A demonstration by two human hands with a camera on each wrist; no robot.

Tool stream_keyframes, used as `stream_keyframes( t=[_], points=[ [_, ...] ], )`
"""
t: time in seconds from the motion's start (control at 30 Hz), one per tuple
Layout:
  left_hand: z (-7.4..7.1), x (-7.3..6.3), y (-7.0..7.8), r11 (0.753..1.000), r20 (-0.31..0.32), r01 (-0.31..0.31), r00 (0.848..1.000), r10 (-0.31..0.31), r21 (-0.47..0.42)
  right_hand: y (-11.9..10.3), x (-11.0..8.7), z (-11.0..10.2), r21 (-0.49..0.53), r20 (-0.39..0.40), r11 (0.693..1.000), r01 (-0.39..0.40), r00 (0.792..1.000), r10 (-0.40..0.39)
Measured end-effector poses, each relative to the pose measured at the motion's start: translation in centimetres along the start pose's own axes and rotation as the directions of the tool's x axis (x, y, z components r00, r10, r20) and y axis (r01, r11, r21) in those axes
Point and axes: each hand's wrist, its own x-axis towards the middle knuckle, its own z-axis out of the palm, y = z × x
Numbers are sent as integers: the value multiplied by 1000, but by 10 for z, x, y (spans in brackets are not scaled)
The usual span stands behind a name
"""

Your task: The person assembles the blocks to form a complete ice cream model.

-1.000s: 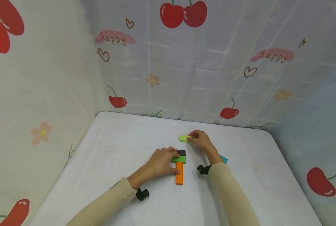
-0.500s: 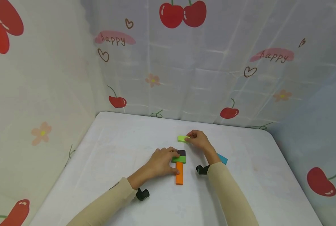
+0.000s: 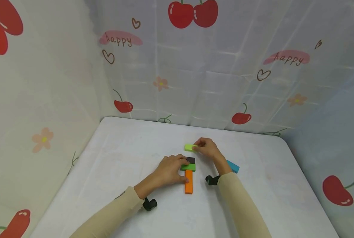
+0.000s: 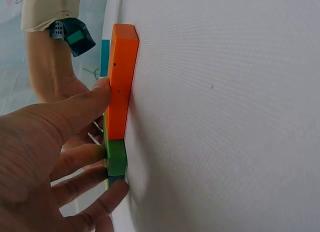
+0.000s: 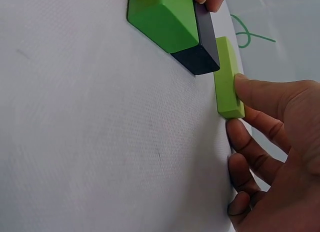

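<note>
An orange block (image 3: 189,181) lies lengthwise on the table, its far end against a green block (image 3: 190,167) set crosswise. Beyond the green one sits a dark block (image 3: 191,160), touching it. My left hand (image 3: 171,170) rests along this row, thumb on the orange block (image 4: 120,82), fairly straight fingers touching the green block (image 4: 117,157) and dark block. Farther back, my right hand (image 3: 208,148) pinches the right end of a lime-green block (image 3: 189,147). In the right wrist view, the thumb lies on the lime block (image 5: 227,79), which stands apart from the dark block (image 5: 200,57).
A blue block (image 3: 233,166) lies on the white table (image 3: 135,148) just right of my right wrist. Black wrist cameras hang under both sleeves, one of them a camera (image 3: 212,180) near the orange block's right. A printed curtain (image 3: 195,82) stands behind the table.
My right hand has slid the lime-green block leftward and slightly nearer, towards the row's far end. More of the blue block shows. The left hand and the row have stayed in place.
</note>
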Motion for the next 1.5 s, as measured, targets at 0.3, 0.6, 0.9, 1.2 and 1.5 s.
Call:
stream_keyframes(
  t=[0.3, 0.6, 0.9, 1.2, 1.5],
  points=[
    [0, 0, -1, 1000, -2, -7, 1000, 7, -8, 0, -4, 4, -13, 21, 1000, 29, 999, -28],
    [0, -1, -1, 1000, -4, -19, 1000, 19, -7, 2, -9, 8, -31, 21, 999, 36, 999, -35],
    [2, 0, -3, 1000, -10, -21, 1000, 21, 12, 1, -17, 12, -61, 24, 997, 42, 999, -41],
    [2, 1, -1, 1000, -2, -12, 1000, 12, 12, 3, -23, 14, -67, 10, 995, 71, 997, -70],
    [1, 0, -3, 1000, -14, -14, 1000, 14, 20, 4, -25, 16, -52, 11, 996, 72, 997, -72]
  ],
)
